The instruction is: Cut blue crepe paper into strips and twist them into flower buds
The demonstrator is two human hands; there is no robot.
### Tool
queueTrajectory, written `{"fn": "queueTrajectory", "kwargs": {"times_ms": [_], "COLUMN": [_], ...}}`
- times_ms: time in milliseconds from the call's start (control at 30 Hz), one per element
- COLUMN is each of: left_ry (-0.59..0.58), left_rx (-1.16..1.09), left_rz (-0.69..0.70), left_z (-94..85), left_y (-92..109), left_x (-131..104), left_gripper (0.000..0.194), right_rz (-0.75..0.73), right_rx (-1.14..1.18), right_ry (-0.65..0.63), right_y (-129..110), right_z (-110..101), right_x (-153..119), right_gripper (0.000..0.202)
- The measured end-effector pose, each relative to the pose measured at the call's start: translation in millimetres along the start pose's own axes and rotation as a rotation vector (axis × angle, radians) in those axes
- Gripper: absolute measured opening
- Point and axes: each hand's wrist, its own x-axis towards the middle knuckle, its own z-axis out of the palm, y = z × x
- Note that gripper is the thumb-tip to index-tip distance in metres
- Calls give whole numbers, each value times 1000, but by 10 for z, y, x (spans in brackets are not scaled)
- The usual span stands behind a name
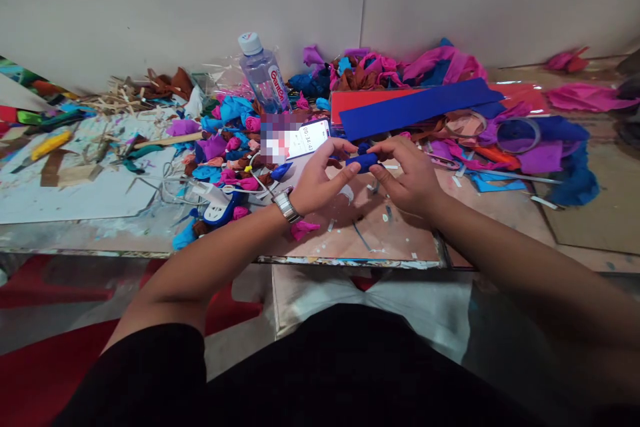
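Observation:
Between both hands, above the table's front part, is a small dark-blue roll (364, 162) that looks like crepe paper. My left hand (327, 173), with a metal watch on the wrist, pinches the roll's left end between thumb and fingers. At its right end my right hand (403, 170) grips it the same way. Just behind the hands lies a long blue paper strip (415, 109) on a red flat piece (367, 101). A phone (313, 137) showing a timer rests left of the strip, near my left fingers.
A plastic bottle (265, 80) stands behind the phone. Crumpled coloured paper pieces (225, 147) and a white-blue power strip (220, 207) with cables lie left. More paper, a tape roll (519, 134) and a brown board (595, 200) are right. A yellow-handled cutter (51, 145) lies far left.

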Motion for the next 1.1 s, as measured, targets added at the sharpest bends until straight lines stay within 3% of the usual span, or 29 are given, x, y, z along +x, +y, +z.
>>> {"fn": "queueTrajectory", "kwargs": {"times_ms": [133,367,500,933,1100], "left_ry": [-37,4,-62,-192,-140], "left_rx": [25,58,96,-217,-285], "left_rz": [89,83,160,-70,-136], "left_z": [13,-1,-24,20,12], "left_y": [-8,-25,9,8,14], "left_x": [-21,-21,-24,-23,-7], "left_gripper": [41,35,39,42,40], "right_rz": [11,0,-49,-115,-62], "right_rx": [-6,-3,-40,-91,-36], "right_ry": [-2,-1,-63,-82,-64], "right_y": [-13,-7,19,25,-28], "right_z": [-6,-9,0,1,-11], "right_x": [7,10,2,-7,-5], "right_gripper": [29,29,28,36,45]}}
